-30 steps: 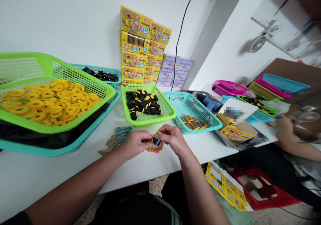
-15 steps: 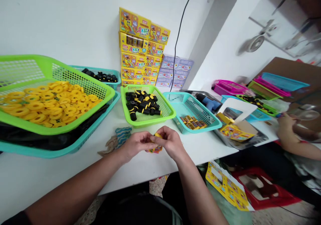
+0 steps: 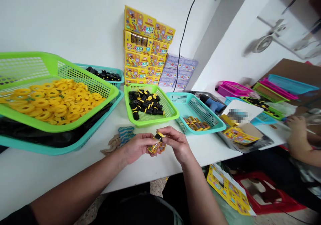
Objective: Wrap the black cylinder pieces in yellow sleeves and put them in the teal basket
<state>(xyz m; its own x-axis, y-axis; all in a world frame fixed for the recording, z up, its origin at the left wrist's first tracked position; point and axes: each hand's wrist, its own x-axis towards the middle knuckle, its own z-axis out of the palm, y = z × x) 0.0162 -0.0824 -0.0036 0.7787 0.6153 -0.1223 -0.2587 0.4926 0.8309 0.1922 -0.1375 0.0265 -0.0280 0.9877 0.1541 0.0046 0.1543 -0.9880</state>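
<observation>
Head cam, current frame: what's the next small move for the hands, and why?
Probably press the black piece further down into the small yellow box. The left hand grips the box from the side, the right hand pinches the piece at the box's top end, and the piece seems to stick partly out of it.

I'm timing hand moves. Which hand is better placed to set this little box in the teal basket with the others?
Right, probably. The right hand, pinching the black piece at the small box, is on the side of the teal basket; the left hand, gripping the box, would have to cross over.
</observation>
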